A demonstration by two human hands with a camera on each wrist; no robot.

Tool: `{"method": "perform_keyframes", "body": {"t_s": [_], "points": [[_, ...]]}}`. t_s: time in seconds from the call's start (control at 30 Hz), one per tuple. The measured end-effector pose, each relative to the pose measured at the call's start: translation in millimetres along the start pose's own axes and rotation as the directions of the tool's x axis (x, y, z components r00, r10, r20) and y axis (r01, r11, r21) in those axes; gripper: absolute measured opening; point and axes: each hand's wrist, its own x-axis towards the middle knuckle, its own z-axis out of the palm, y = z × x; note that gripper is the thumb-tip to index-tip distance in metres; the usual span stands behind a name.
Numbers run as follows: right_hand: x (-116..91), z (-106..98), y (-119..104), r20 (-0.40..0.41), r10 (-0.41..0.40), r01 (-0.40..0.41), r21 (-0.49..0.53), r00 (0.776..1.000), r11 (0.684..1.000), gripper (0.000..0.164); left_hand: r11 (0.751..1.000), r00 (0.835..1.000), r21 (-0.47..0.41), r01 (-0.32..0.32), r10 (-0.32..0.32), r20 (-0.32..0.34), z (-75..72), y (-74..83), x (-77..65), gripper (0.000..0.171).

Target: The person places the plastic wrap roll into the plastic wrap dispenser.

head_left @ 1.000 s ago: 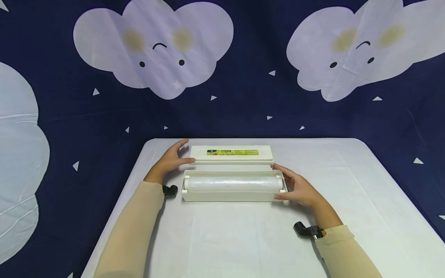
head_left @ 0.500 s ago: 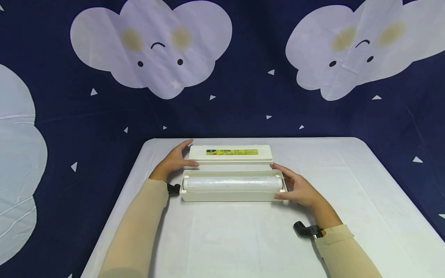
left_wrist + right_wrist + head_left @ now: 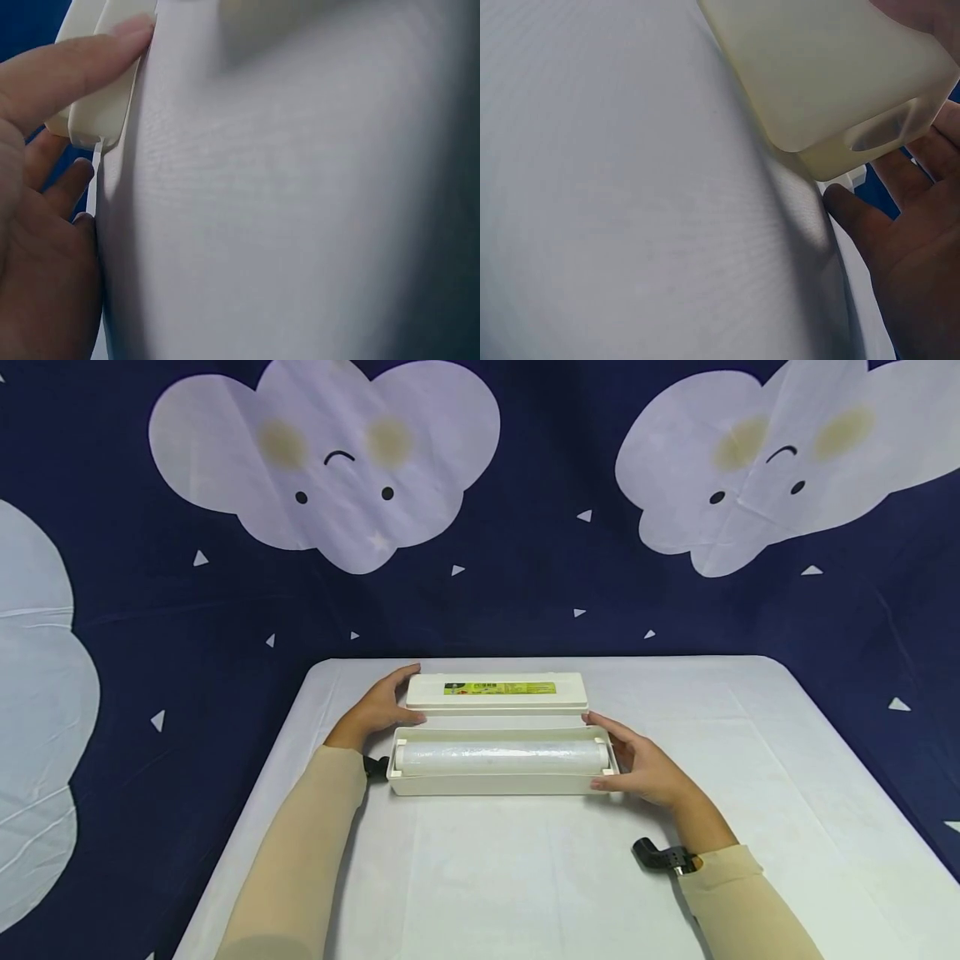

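Two stiff-looking plastic parts: the box (image 3: 495, 786) is sitting open with the roll (image 3: 502, 758) lying lengthwise inside, and the lid (image 3: 498, 702) is lying just behind the box, a narrow gap separating them. Lid is probably handling light and rigid, a bit slick; box is likely weighing more with the roll, whose glossy film is looking easy to snag. Short ends are offering the best hold, I'd say. Left hand (image 3: 378, 706), behind the box's left end, is spanning the lid's end, thumb in front, fingers beyond. Right hand (image 3: 648, 768) is holding the box's right end, thumb on its near wall, fingers going round behind. Can't tell pressure.
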Motion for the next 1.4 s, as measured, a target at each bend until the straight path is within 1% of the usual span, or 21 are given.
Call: {"method": "perform_keyframes", "body": {"t_s": [0.17,0.27,0.4,0.53,0.63,0.97,1.13,1.2,1.27,1.33,1.4], "points": [[-1,1,1,0.002,0.003,-0.003,0.008,1.000,1.000,0.106,1.000,1.000,-0.019,-0.025,0.025,-0.013,1.3,-3.0,-1.7,0.111],[0,1,2,0.001,0.001,-0.001,0.012,1.000,1.000,0.106,0.998,0.999,-0.046,-0.040,0.039,-0.031,2.6,-5.3,-3.3,0.111],[-1,1,2,0.000,-0.004,0.004,0.021,1.000,1.000,0.106,0.989,0.995,-0.127,-0.078,0.071,-0.064,4.1,-6.1,-6.9,0.111],[-1,1,2,-0.003,-0.003,0.003,0.032,1.000,0.999,0.107,0.970,0.991,-0.213,-0.118,0.102,-0.085,5.0,-5.3,-10.8,0.107],[-1,1,1,-0.009,-0.002,0.002,0.035,1.000,0.999,0.107,0.958,0.989,-0.254,-0.131,0.109,-0.098,5.4,-5.0,-12.5,0.104],[-2,2,0,-0.004,0.011,-0.011,0.044,1.000,0.999,0.108,0.946,0.987,-0.294,-0.134,0.102,-0.121,5.2,-2.9,-16.4,0.098],[-1,2,1,-0.003,0.001,0.000,0.052,1.000,0.999,0.108,0.941,0.987,-0.309,-0.135,0.101,-0.124,5.5,-1.8,-17.2,0.098],[-1,0,1,0.008,-0.012,0.011,0.048,1.000,0.999,0.107,0.938,0.987,-0.319,-0.136,0.101,-0.122,5.5,-1.7,-17.3,0.100],[-1,-3,2,0.028,-0.033,0.031,0.068,0.999,0.997,0.107,0.937,0.987,-0.321,-0.137,0.103,-0.122,5.3,-1.9,-16.9,0.100],[0,-7,2,0.047,-0.058,0.053,0.116,0.997,0.992,0.101,0.938,0.987,-0.317,-0.140,0.106,-0.122,5.2,-1.8,-16.8,0.099],[1,-13,4,0.035,-0.074,0.068,0.157,0.997,0.985,0.089,0.940,0.986,-0.310,-0.143,0.110,-0.122,5.2,-2.2,-16.7,0.098]]}}
